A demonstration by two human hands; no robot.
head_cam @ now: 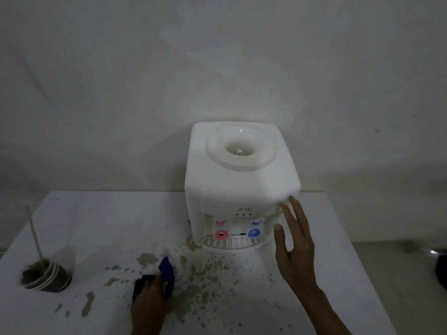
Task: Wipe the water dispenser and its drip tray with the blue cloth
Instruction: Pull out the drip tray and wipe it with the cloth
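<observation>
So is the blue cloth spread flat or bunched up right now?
Bunched. The blue cloth is gathered in the left hand on the spattered white table, one fold sticking up past the fingers.

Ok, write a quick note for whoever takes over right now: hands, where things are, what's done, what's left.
Left hand: gripping the blue cloth on the table.
Right hand: open, fingers at the dispenser's front right corner.
Drip tray: in place under the taps.
Done: nothing evident; brown splatter covers the table before the dispenser.
Left: wipe the dispenser and tray.
Cup of brown liquid stands far left.
</observation>
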